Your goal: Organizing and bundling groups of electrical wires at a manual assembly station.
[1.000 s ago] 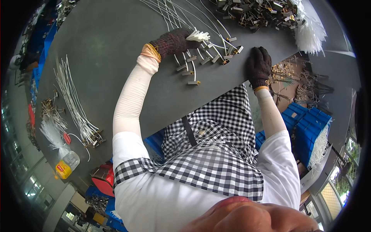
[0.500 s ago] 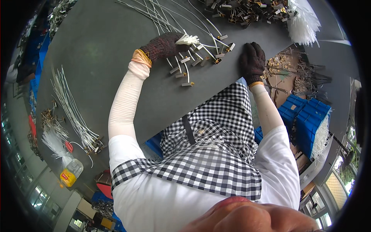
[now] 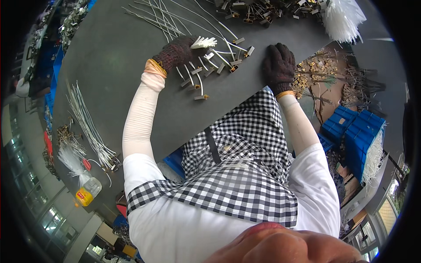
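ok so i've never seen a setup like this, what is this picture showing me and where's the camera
There is no machine here: a person works with their own two hands, both in dark knitted gloves. The camera is a wide fisheye worn on the person's head and looking down, so straight edges bend near the rim and the person's checked apron shows below.

The left hand is closed around a bundle of white strips. The right hand is by the table edge, fingers extended, with nothing visible in it.

On the dark table, white cables with small metal ends lie around the left hand. A heap of metal-ended parts is at the top, and a bottle with a yellow label is at the lower left.
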The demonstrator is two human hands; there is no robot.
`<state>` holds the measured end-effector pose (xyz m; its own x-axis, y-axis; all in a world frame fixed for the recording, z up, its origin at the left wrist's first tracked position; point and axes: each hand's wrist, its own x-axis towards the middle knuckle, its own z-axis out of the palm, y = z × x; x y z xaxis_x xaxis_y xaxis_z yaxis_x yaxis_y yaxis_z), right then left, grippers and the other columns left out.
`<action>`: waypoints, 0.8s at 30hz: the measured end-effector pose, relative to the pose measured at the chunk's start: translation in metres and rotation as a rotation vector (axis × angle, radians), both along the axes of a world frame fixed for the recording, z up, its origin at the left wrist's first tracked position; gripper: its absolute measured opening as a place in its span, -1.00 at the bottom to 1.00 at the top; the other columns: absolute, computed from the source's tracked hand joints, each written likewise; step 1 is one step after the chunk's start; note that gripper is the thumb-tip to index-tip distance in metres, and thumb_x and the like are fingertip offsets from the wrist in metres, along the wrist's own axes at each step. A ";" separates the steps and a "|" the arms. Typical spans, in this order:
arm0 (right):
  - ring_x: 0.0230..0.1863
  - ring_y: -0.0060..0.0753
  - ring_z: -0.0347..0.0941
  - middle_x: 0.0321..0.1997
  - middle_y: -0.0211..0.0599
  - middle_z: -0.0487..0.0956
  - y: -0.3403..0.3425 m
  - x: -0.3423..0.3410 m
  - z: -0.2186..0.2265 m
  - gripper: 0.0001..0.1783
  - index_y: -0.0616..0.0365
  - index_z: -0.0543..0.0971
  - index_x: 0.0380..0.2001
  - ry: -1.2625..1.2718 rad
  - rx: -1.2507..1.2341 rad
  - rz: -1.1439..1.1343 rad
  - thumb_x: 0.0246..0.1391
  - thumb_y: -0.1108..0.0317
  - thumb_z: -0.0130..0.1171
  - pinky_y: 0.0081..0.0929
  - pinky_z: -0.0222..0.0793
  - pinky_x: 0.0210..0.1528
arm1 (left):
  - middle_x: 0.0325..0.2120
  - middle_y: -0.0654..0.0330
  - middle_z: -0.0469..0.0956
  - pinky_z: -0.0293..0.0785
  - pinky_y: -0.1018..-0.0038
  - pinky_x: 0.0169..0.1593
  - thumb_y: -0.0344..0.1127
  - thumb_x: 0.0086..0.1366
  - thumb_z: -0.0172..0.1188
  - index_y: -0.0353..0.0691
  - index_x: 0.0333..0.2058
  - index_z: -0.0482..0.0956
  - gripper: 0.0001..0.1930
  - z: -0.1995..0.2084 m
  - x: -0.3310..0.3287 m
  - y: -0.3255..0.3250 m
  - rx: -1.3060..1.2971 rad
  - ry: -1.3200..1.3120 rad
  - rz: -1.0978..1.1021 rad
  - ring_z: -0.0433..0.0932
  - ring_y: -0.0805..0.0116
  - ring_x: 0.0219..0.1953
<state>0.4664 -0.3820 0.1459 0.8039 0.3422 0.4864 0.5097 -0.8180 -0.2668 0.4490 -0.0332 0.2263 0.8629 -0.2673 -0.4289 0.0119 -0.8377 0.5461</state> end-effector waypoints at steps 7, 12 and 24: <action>0.23 0.05 0.35 0.15 -0.08 0.48 -0.002 0.000 0.000 -0.52 0.05 0.54 0.05 0.016 0.024 -0.008 0.01 0.21 0.18 -0.02 0.18 0.34 | -0.18 0.10 0.68 0.56 0.29 -0.05 -0.13 0.18 0.36 -0.09 -0.03 0.59 -0.61 -0.011 0.003 -0.003 -0.006 -0.023 0.028 0.66 0.15 -0.16; 0.24 0.06 0.35 0.16 -0.07 0.48 -0.001 0.001 0.000 -0.52 0.03 0.54 0.06 0.028 0.027 -0.011 0.02 0.22 0.18 -0.01 0.17 0.35 | -0.18 0.08 0.68 0.56 0.28 -0.05 -0.14 0.20 0.33 -0.09 -0.04 0.59 -0.63 -0.004 -0.003 0.001 0.064 -0.059 -0.015 0.65 0.11 -0.15; 0.24 0.02 0.35 0.17 -0.10 0.49 -0.002 -0.001 -0.003 -0.53 0.00 0.55 0.05 0.010 0.042 -0.010 0.02 0.21 0.18 -0.02 0.16 0.35 | -0.49 0.30 0.60 0.43 0.50 -0.36 -0.09 0.31 0.32 -0.23 -0.15 0.70 -0.68 0.017 -0.046 0.030 -0.264 0.005 0.450 0.48 0.56 -0.51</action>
<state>0.4652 -0.3836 0.1424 0.8121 0.3134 0.4922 0.4984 -0.8112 -0.3058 0.4034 -0.0029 0.2432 0.9156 0.0296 -0.4009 0.3416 -0.5830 0.7372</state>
